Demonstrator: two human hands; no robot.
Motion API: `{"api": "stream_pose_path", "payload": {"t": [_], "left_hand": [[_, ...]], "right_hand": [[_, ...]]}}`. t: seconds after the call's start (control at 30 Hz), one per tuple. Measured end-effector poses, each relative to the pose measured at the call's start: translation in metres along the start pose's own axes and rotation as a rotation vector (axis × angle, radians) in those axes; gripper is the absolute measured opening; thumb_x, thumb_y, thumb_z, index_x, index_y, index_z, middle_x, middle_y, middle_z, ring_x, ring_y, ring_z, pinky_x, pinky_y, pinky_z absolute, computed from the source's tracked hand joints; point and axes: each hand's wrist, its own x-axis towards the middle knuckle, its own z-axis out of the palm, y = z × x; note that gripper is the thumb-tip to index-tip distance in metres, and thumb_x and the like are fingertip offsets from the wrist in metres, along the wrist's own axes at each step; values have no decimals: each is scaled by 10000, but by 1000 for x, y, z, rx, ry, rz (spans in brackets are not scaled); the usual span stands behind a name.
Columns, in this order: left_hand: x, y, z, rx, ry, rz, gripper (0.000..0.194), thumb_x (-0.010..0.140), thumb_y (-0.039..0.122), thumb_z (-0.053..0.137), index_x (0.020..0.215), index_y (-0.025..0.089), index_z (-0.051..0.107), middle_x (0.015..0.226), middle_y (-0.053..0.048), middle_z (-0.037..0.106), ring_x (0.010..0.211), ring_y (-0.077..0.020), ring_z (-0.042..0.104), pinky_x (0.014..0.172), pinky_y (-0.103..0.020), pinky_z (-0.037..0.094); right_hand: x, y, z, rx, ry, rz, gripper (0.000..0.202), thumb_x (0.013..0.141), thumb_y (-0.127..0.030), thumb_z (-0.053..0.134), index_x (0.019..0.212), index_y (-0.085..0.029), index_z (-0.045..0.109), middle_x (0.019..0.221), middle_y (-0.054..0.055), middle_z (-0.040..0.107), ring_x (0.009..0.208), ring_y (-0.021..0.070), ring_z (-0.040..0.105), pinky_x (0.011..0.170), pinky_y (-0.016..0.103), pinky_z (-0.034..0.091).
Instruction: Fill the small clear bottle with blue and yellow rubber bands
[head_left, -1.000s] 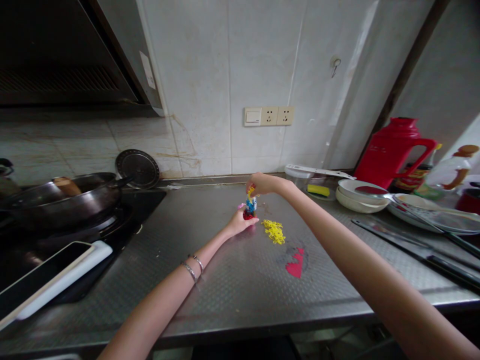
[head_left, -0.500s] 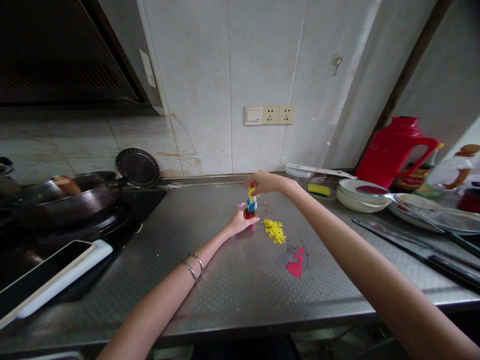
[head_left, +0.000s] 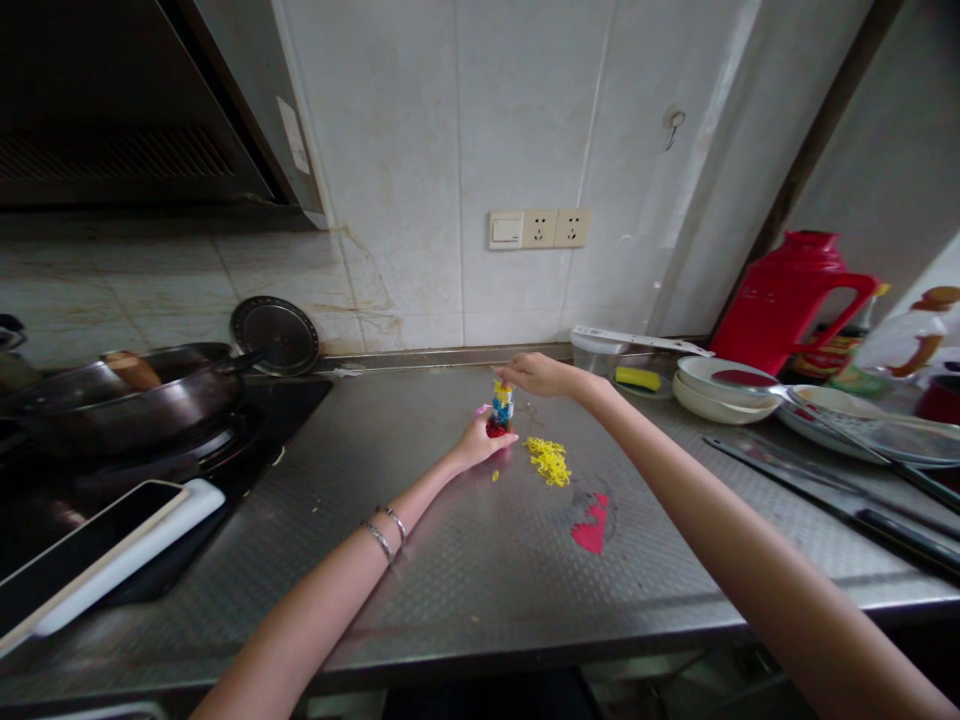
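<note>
My left hand (head_left: 480, 440) is wrapped round the lower part of a small clear bottle (head_left: 503, 408), which stands upright on the counter. Inside it are red bits at the bottom, blue above and yellow at the top. At the bottle's mouth, the fingers of my right hand (head_left: 536, 373) are bent together over yellow rubber bands. Just right of the bottle lies a loose pile of yellow rubber bands (head_left: 549, 462). A single yellow band (head_left: 495, 476) rests below my left hand. Nearer me is a flat red piece with a jagged edge (head_left: 590, 525).
A wok (head_left: 142, 405) sits on the stove at left, with a phone (head_left: 90, 550) on a white object in front. To the right are white bowls (head_left: 720, 405), a yellow sponge (head_left: 637, 378), a red thermos (head_left: 784, 300) and long dark-handled utensils (head_left: 810, 495). The metal counter (head_left: 420, 620) spans between.
My right hand has moved slightly down and right, its fingers now lower over the bottle's mouth. Yellow bits hanging from its fingers are now at the bottle's top. One yellow band now lies on the counter.
</note>
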Motion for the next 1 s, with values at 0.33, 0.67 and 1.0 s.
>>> {"api": "stream_pose_path", "payload": {"t": [0.33,0.67,1.0], "left_hand": [[1,-3,2,-11,3,-4,264,645,331,662,810,140,584,857,-50,565,855,-184,500,851,-353,375],[2,-4,2,7,0,20,273,654,352,651,822,151,573,875,-50,571,851,-182,507,825,-330,390],[1,-2,1,9,-12,-1,277,655,344,650,829,143,574,873,-53,572,839,-176,505,816,-319,389]], "right_hand": [[5,7,17,-23,-64,109,726,810,-645,146,804,-156,683,776,105,665,754,197,611,682,269,441],[12,3,24,-31,-163,151,683,841,-597,150,789,-169,680,814,96,668,740,202,609,652,290,449],[2,9,13,136,42,92,637,861,-554,213,740,-145,686,784,80,674,740,174,604,715,252,431]]}}
